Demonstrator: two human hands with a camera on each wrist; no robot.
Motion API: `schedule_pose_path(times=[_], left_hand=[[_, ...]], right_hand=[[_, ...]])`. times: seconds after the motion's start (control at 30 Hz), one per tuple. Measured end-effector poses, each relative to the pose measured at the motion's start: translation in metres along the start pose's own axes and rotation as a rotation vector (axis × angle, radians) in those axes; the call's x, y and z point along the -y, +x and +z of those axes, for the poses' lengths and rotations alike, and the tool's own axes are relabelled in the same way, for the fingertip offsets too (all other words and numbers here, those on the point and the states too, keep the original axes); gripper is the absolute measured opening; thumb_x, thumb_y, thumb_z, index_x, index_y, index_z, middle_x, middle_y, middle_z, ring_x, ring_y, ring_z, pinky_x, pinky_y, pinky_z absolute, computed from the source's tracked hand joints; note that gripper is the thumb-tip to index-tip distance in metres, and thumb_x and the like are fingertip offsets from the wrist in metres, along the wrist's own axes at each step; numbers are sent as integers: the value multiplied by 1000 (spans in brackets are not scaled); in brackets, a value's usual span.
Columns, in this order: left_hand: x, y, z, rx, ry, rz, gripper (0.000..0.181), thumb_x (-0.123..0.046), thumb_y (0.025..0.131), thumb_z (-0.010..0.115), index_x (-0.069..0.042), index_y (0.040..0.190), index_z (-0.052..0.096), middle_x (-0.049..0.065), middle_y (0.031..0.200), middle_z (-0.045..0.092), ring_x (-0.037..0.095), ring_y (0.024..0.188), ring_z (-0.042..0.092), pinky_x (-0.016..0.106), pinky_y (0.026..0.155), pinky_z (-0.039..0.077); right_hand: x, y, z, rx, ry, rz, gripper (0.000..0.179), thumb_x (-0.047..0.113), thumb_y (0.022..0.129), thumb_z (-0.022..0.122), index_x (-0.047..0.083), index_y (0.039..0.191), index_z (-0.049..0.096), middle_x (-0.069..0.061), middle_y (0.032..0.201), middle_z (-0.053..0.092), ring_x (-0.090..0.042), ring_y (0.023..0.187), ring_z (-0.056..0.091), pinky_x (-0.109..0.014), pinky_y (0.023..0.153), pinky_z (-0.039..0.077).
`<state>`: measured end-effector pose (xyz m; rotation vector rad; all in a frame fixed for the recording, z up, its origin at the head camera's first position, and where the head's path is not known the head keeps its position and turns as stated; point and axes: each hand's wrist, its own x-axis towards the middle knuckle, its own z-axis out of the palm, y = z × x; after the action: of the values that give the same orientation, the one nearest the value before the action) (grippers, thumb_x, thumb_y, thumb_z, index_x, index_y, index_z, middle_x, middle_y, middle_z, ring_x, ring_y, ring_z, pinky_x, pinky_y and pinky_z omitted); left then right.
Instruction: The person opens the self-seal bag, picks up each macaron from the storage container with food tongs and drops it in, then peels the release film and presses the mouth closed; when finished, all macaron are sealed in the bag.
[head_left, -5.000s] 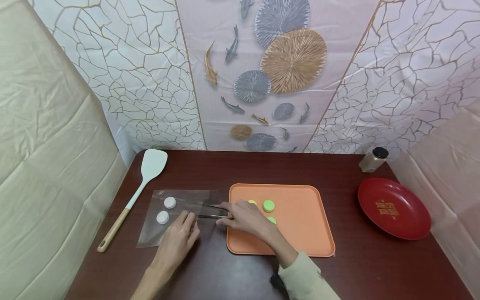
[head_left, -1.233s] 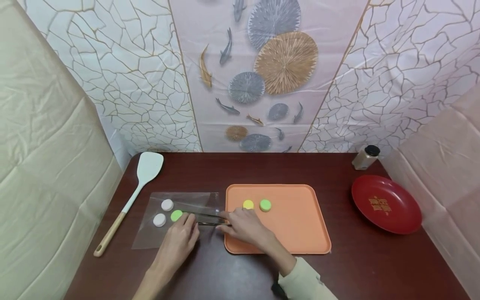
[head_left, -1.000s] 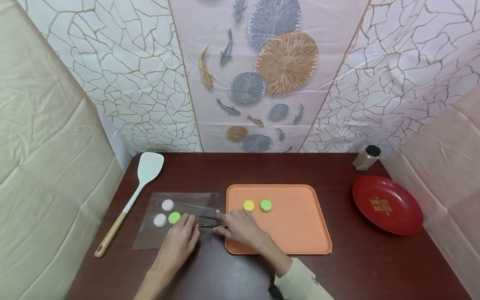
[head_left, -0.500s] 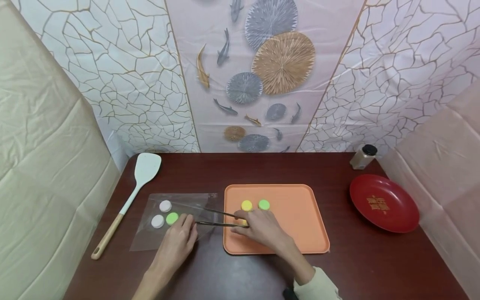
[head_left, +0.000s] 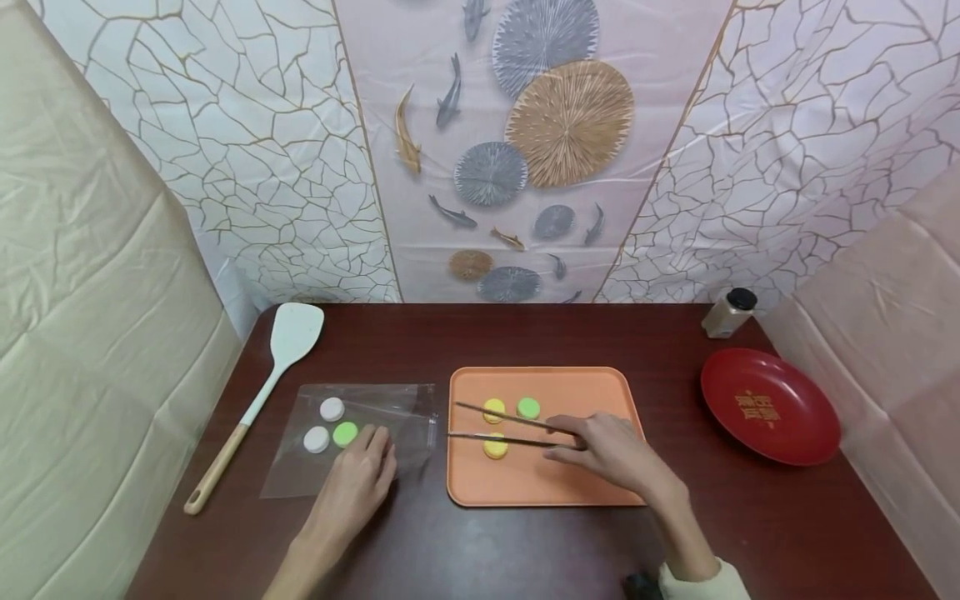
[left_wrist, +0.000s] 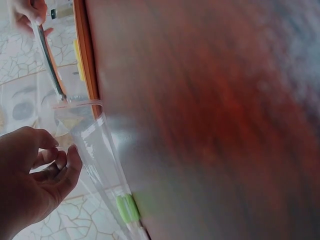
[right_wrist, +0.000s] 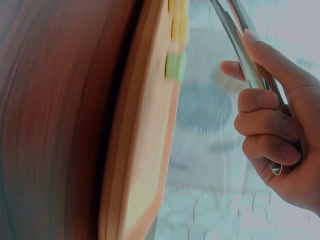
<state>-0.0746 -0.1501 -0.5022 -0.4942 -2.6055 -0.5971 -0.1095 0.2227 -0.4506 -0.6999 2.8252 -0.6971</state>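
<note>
My left hand pinches the upper film of a clear zip bag lying on the table; its curled fingers show close in the left wrist view. Inside the bag are two white macarons and a green macaron. My right hand grips metal tongs, whose arms stand apart with nothing between the tips. The tongs reach over an orange tray holding two yellow macarons and a green macaron.
Left of the bag lies a white spatula with a wooden handle. A red oval plate leans at the right side, with a black-capped jar behind it. Fabric walls surround the table.
A green macaron went from the tray into the bag. The right hand then drew the tongs out of the bag and rightward over the tray. The left hand stayed at the bag.
</note>
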Motion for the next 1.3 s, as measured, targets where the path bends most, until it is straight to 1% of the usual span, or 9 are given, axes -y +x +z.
schedule_pose_path(times=[0.2,0.43,0.5,0.6,0.67,0.7,0.8,1.03,1.3], left_hand=[[0,0,0,-3,2,7,24,9,88,79,-5,90,60,2,82,52,10,69,49,28,57,50],[-1,1,0,3,9,3,24,9,89,79,-5,90,60,2,82,52,10,68,49,27,56,50],[-1,0,0,6,13,2,23,9,89,79,-5,90,60,2,82,52,10,68,49,28,56,50],[-1,0,0,8,12,3,23,9,89,79,-5,90,60,3,83,53,11,69,49,28,56,50],[-1,0,0,13,10,0,23,9,89,79,-5,90,60,3,82,53,11,69,49,28,57,50],[-1,0,0,15,10,-1,23,9,89,79,-5,90,60,3,83,52,11,69,49,28,57,50],[-2,0,-1,21,9,-5,23,8,89,78,-5,90,60,2,83,53,10,69,49,28,57,51],[-2,0,0,29,2,-8,22,9,89,78,-5,91,60,3,84,54,11,70,51,28,58,52],[1,-2,0,-18,-1,36,27,10,87,79,-6,89,57,3,83,52,10,69,49,27,56,50]], right_hand=[[-24,-24,-11,-72,-52,92,32,42,97,83,22,122,80,17,64,51,0,58,43,-26,53,36],[-44,-46,-15,-79,-99,214,43,41,92,88,19,128,79,10,63,45,-7,58,41,-29,56,33],[-50,-50,-17,-86,-99,236,45,42,92,88,18,129,79,9,68,54,-9,63,47,-32,58,37],[-58,-55,-18,-92,-96,251,46,44,92,87,17,129,79,3,84,72,-13,72,58,-39,61,45],[-62,-57,-19,-89,-97,258,47,46,91,88,17,128,80,-3,100,79,-16,79,65,-44,63,49],[-63,-58,-18,-88,-97,261,47,46,91,88,17,127,80,-4,103,80,-17,81,67,-45,64,51],[-65,-60,-14,-78,-101,257,44,47,92,86,18,125,80,-3,99,79,-18,79,67,-46,63,51],[-65,-61,-4,-76,-101,239,37,47,94,85,23,122,81,10,83,70,-13,73,58,-40,60,45],[-60,-62,-5,-70,-90,221,35,42,96,83,22,124,81,15,70,56,-9,72,53,-37,64,44]])
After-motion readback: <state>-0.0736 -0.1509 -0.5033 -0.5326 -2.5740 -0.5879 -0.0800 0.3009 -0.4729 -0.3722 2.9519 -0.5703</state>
